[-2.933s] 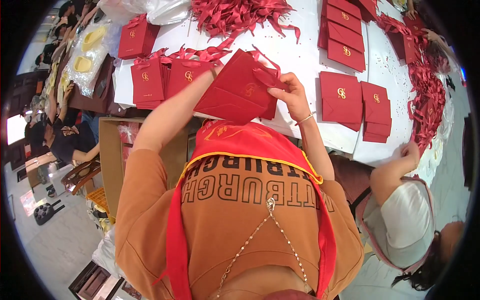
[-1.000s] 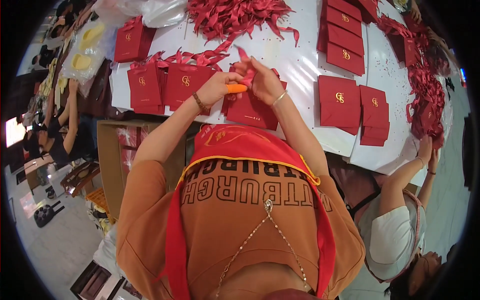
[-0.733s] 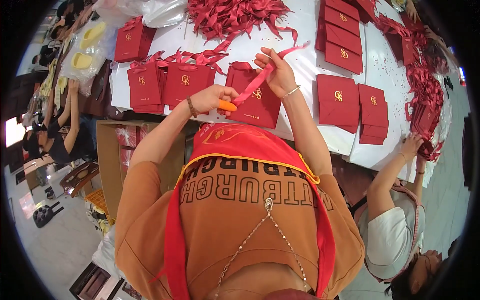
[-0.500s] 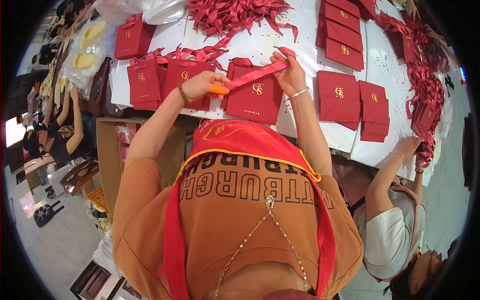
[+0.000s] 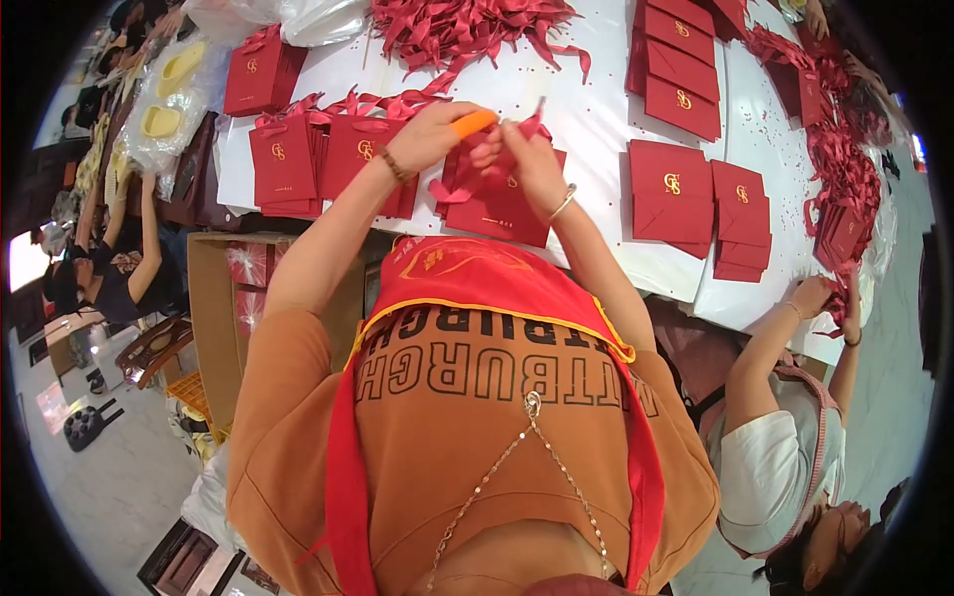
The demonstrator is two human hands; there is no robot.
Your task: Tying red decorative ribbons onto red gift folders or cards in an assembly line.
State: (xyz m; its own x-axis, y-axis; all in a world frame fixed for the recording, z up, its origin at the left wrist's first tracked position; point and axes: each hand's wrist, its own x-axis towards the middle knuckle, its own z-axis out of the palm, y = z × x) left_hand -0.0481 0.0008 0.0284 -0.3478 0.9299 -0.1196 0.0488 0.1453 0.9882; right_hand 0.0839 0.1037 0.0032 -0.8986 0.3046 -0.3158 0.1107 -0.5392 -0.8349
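Both hands have drawn back together now: the left hand (image 5: pixel 432 134), an orange cap on one finger, and the right hand (image 5: pixel 527 159) pinch the red ribbon (image 5: pixel 467 184) shut between their fingers, no longer stretched wide. Beneath them lies a flat red paper bag (image 5: pixel 507 214) with a gold emblem on the white bench (image 5: pixel 596 109). Matching bags (image 5: pixel 283 164) stand left; flat red envelopes (image 5: pixel 674 194) lie right.

Pretty bright, even light overall, no hard shadows. The white table (image 5: pixel 606 109) past the left hand (image 5: pixel 432 134) looks a bit washed out. Heavy fisheye bending plus a black rim; the hands look slightly motion-blurred.
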